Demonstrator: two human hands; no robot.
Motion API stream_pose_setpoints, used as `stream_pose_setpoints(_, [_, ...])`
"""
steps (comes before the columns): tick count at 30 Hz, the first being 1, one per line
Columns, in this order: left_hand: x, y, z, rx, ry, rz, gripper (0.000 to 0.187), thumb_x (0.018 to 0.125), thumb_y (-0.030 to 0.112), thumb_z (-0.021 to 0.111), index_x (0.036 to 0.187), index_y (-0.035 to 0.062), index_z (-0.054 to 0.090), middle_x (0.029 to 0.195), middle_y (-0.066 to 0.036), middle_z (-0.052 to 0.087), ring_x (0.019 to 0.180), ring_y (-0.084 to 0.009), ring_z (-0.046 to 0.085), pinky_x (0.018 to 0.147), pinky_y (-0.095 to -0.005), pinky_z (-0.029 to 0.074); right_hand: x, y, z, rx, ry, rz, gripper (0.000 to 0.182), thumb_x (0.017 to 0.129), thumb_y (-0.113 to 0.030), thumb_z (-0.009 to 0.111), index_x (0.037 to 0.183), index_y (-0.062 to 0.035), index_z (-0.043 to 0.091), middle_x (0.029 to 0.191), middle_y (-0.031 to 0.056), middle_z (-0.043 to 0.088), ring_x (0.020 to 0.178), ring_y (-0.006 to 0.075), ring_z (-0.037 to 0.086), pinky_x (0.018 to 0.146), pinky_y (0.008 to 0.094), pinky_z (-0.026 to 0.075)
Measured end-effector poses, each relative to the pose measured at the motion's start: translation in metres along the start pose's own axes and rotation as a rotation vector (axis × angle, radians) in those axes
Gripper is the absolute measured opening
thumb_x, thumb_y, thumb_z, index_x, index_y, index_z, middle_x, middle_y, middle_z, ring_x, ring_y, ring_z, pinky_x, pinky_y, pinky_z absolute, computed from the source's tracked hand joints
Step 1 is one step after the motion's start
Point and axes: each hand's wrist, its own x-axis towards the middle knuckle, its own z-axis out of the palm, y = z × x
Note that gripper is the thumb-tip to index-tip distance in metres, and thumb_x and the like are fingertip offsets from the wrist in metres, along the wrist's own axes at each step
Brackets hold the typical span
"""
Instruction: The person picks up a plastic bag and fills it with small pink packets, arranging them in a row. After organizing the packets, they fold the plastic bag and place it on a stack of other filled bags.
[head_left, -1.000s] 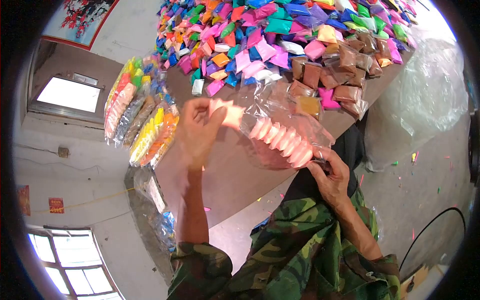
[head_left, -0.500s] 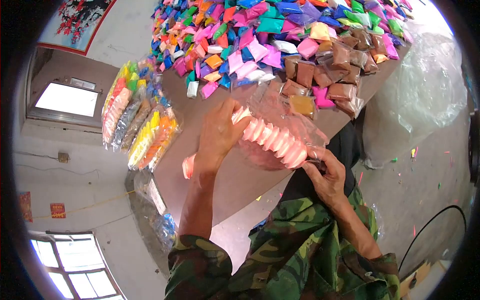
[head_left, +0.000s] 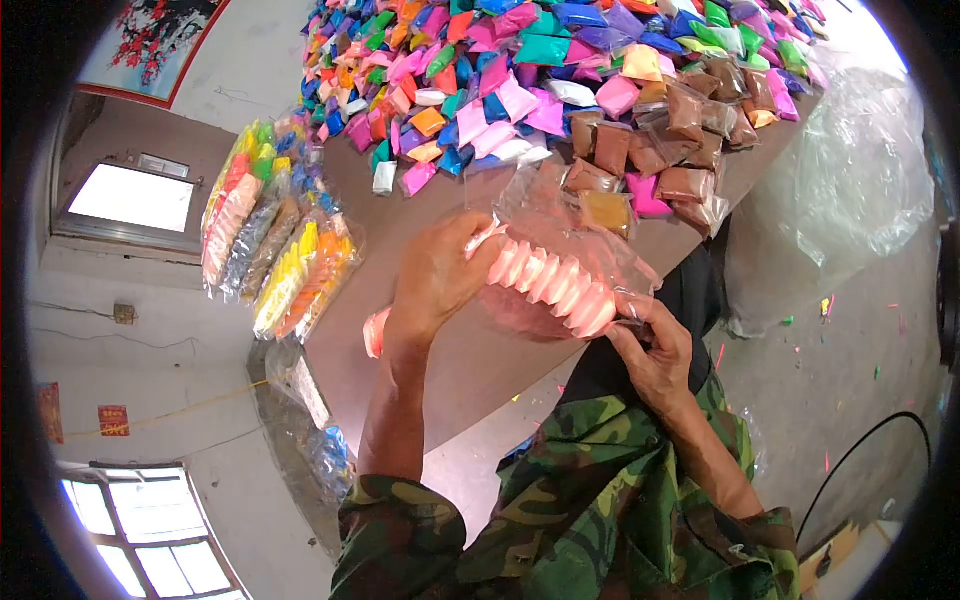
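Observation:
A row of pink packets (head_left: pixel 545 278) lies in a clear plastic bag (head_left: pixel 600 250) between my two hands. My left hand (head_left: pixel 447 268) grips the row's upper left end, its fingers closed round the last packets. At the lower right end, my right hand (head_left: pixel 655 350) pinches the edge of the clear bag between thumb and fingers. More pink packets (head_left: pixel 376 332) show beside my left wrist, on the table's near side.
A large heap of colourful packets (head_left: pixel 500 100) covers the far part of the brown table (head_left: pixel 360 380). Filled bags of packets (head_left: pixel 305 280) lie at the left edge. A big clear plastic bag (head_left: pixel 820 210) stands at the right.
My left hand has shifted slightly and its fingers have curled further over the end of the row. My right hand has hardly moved.

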Motion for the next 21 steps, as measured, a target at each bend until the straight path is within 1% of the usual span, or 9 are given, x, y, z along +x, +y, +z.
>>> stream_pose_setpoints(5, [-0.01,-0.003,-0.002,-0.117,0.071,0.062,0.027,0.097,0.023,0.07,0.115,0.0034,0.073,0.111,-0.015,0.075,0.092,-0.0337,0.073,0.075,-0.0404,0.057,-0.001,-0.001,0.0,0.02,-0.006,0.026,0.038,0.087,-0.001,0.084,0.121,-0.001,0.069,0.121,0.0147,0.072,0.103,0.018,0.071,0.084,0.0273,0.058])
stream_pose_setpoints(8, [-0.025,-0.002,-0.007,-0.26,0.216,-0.114,0.027,0.097,0.021,0.071,0.117,0.0033,0.072,0.111,-0.014,0.075,0.091,-0.0289,0.074,0.076,-0.0374,0.057,-0.002,-0.001,0.001,0.048,-0.001,0.035,0.038,0.087,0.0,0.083,0.122,-0.001,0.068,0.122,0.0144,0.072,0.102,0.0172,0.072,0.085,0.0274,0.058])
stream_pose_setpoints(10, [-0.039,-0.01,-0.024,-0.222,0.236,-0.294,0.026,0.098,0.021,0.069,0.116,0.0025,0.072,0.11,-0.012,0.075,0.096,-0.0214,0.071,0.083,-0.0352,0.056,-0.002,-0.002,0.0,0.045,-0.002,0.02,0.038,0.088,0.001,0.082,0.123,-0.0007,0.068,0.123,0.0139,0.071,0.102,0.0164,0.071,0.085,0.0275,0.059])
stream_pose_setpoints(12, [-0.057,-0.04,-0.045,-0.123,0.275,-0.349,0.025,0.097,0.021,0.07,0.114,0.0019,0.073,0.107,-0.012,0.076,0.096,-0.0208,0.071,0.085,-0.0348,0.056,-0.001,-0.003,0.0,0.069,-0.007,0.048,0.037,0.088,0.002,0.081,0.123,-0.0004,0.068,0.123,0.0132,0.071,0.102,0.0155,0.071,0.086,0.0273,0.059])
stream_pose_setpoints(14, [-0.081,-0.114,-0.049,0.031,0.33,-0.272,0.025,0.094,0.02,0.072,0.111,0.0016,0.074,0.104,-0.014,0.077,0.092,-0.0271,0.074,0.082,-0.0361,0.057,-0.003,-0.004,0.002,0.099,0.004,0.094,0.036,0.089,0.003,0.08,0.123,0.0008,0.068,0.124,0.012,0.07,0.102,0.0143,0.071,0.086,0.0265,0.058])
stream_pose_setpoints(16, [-0.117,-0.183,-0.046,0.07,0.253,-0.375,0.028,0.096,0.023,0.07,0.111,-0.0004,0.073,0.098,-0.01,0.076,0.088,-0.0201,0.072,0.081,-0.0349,0.056,-0.003,-0.004,0.001,0.106,-0.002,0.106,0.035,0.089,0.003,0.08,0.122,0.0013,0.068,0.125,0.0118,0.07,0.103,0.0142,0.071,0.087,0.0262,0.058])
stream_pose_setpoints(17, [-0.13,-0.199,-0.045,0.087,0.215,-0.424,0.029,0.097,0.024,0.07,0.11,-0.0014,0.073,0.094,-0.007,0.075,0.087,-0.0166,0.071,0.081,-0.0342,0.055,-0.003,-0.004,0.001,0.108,-0.003,0.111,0.035,0.089,0.003,0.08,0.122,0.0015,0.069,0.125,0.0117,0.07,0.103,0.0142,0.071,0.087,0.026,0.058])
stream_pose_setpoints(20, [-0.149,-0.2,-0.041,0.115,0.108,-0.464,0.032,0.096,0.027,0.071,0.11,-0.002,0.073,0.089,-0.007,0.073,0.078,-0.0159,0.07,0.071,-0.0326,0.056,-0.003,-0.004,0.001,0.098,-0.001,0.112,0.033,0.09,0.004,0.079,0.121,0.0026,0.068,0.124,0.0114,0.069,0.105,0.014,0.07,0.088,0.0259,0.058])
stream_pose_setpoints(21, [-0.149,-0.195,-0.042,0.006,0.106,-0.544,0.033,0.095,0.027,0.071,0.11,-0.0017,0.074,0.089,-0.007,0.073,0.077,-0.0155,0.07,0.068,-0.0317,0.056,-0.003,-0.004,0.001,0.085,-0.002,0.109,0.033,0.09,0.004,0.079,0.121,0.0028,0.068,0.124,0.0113,0.069,0.105,0.0139,0.07,0.088,0.0259,0.058])
